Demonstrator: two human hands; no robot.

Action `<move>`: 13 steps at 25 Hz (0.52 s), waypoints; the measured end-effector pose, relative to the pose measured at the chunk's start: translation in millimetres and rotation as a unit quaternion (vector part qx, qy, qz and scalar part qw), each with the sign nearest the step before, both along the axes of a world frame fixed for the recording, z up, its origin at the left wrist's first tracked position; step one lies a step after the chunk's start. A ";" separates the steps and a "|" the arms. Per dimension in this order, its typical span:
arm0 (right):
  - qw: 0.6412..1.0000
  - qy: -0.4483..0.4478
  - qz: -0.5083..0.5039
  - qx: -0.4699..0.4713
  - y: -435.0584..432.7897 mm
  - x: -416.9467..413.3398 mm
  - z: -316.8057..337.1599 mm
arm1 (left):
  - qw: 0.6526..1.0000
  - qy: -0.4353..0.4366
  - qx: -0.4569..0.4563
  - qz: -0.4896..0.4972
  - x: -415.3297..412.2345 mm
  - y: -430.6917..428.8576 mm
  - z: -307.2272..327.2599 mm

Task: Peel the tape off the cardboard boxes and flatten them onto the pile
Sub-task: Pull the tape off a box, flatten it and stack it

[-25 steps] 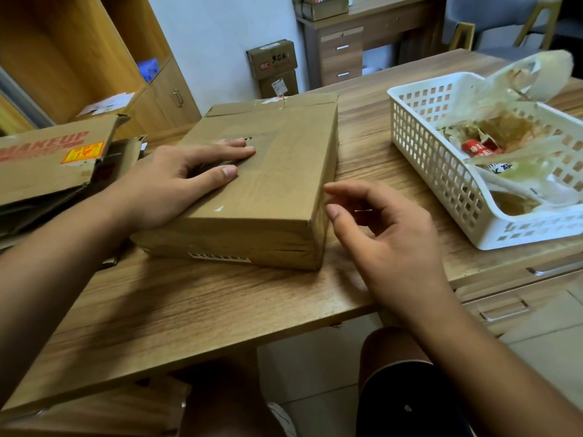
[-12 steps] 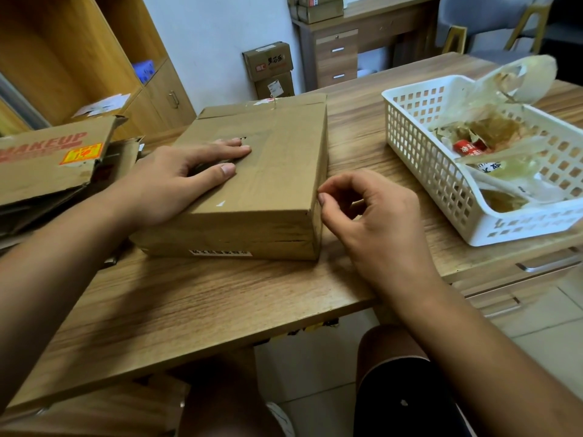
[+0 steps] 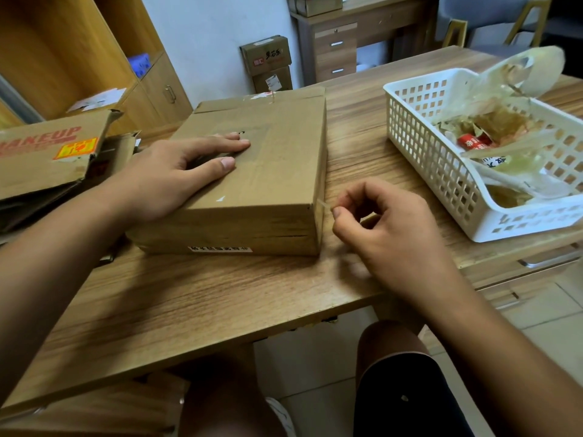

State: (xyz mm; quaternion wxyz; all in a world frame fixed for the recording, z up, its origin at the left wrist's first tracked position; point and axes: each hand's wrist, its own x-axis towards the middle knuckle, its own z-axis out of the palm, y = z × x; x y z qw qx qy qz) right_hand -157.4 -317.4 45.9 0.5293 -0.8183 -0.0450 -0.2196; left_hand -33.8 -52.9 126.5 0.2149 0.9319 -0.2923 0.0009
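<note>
A closed brown cardboard box (image 3: 277,171) lies flat on the wooden table (image 3: 189,298). My left hand (image 3: 176,178) presses flat on its top, fingers straight. My right hand (image 3: 385,228) sits at the box's near right corner, thumb and forefinger pinching a lifted end of clear tape (image 3: 325,205) that still sticks to the box's right side. To the left lies the pile of flattened boxes (image 3: 47,159), the top one printed with red letters.
A white plastic basket (image 3: 441,171) holding crumpled peeled tape stands on the table at the right. A wooden cabinet stands at back left, small boxes (image 3: 268,61) sit on the floor by the wall, and a desk with drawers stands behind. My knees show below the table edge.
My right hand went to the box's near right corner, picked at it, and now draws a tape end a little way off the side. My left hand has stayed on top.
</note>
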 end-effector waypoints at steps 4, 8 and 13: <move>0.999 0.015 0.000 0.051 -0.3 -3.3 1.1 | 1.000 -0.002 0.003 0.000 -0.5 -0.2 0.1; 0.993 -0.028 -0.047 -0.100 8.3 -0.2 -0.8 | 1.000 -0.002 0.004 0.002 -1.6 -1.1 0.2; 0.994 -0.012 -0.043 -0.103 9.8 -3.6 2.8 | 1.000 -0.001 0.007 0.013 -1.5 -2.0 0.9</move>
